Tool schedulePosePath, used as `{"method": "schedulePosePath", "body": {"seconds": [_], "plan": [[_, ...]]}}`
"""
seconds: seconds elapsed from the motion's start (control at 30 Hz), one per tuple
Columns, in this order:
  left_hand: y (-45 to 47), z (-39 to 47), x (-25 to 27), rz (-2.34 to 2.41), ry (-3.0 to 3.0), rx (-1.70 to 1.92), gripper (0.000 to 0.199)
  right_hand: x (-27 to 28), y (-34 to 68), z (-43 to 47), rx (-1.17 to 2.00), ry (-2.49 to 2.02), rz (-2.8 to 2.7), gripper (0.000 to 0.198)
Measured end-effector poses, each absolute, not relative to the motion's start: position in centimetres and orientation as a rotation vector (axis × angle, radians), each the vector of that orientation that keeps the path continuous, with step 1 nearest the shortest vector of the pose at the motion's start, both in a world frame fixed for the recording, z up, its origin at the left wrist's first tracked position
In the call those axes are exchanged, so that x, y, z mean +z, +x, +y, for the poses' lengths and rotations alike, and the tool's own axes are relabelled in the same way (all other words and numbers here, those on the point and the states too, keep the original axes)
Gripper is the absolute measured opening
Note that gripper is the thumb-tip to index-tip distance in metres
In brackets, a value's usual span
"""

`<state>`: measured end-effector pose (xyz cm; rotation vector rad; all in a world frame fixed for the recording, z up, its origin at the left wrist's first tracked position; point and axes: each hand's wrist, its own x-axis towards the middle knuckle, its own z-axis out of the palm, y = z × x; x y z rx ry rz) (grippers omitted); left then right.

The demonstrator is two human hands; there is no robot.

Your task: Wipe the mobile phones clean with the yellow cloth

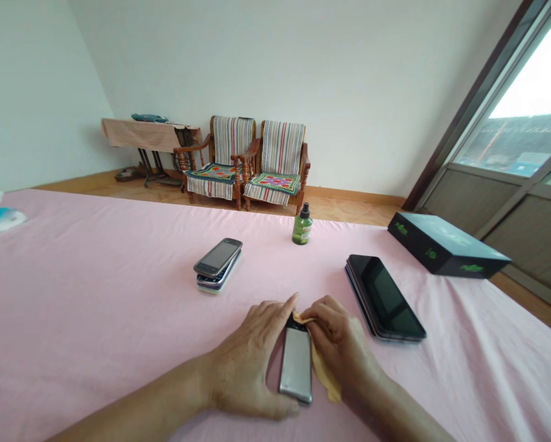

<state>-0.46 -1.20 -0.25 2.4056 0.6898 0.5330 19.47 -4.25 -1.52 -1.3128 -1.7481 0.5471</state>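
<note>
A silver-backed mobile phone [296, 366] lies on the pink cloth-covered surface, directly in front of me. My left hand [242, 362] braces it from the left, its thumb at the near end and its fingers at the far end. Bunched in the closed fingers of my right hand [345, 345] is a yellow cleaning cloth [322, 371], pressed on the phone's dark far end. Part of the cloth hangs down along the phone's right side. My fingers and the cloth hide some of that far end.
A stack of small phones [218, 258] lies left, a stack of larger dark devices [386, 298] right. Behind stand a green spray bottle [301, 228] and a black box [445, 244]. White-and-blue packaging [1, 220] sits far left. Beyond are two wooden armchairs [279, 153] and a covered table [141, 135].
</note>
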Motion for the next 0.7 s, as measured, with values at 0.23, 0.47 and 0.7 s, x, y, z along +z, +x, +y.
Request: {"method": "schedulePosePath", "body": {"seconds": [0.23, 0.47, 0.7], "plan": [[-0.2, -1.1, 0.0, 0.812, 2.372, 0.434, 0.118, -0.2, 19.0, -5.1, 0.553, -1.308, -1.937, 0.027], [-0.2, -1.0, 0.9, 0.772, 2.391, 0.462, 0.103, 0.0, 19.7, -4.7, 0.437, -1.306, -1.833, 0.023], [-0.1, -0.8, 0.8, 0.818, 2.419, 0.457, 0.093, -1.2, 19.9, -4.2, 0.423, -1.338, -1.879, 0.026]]}}
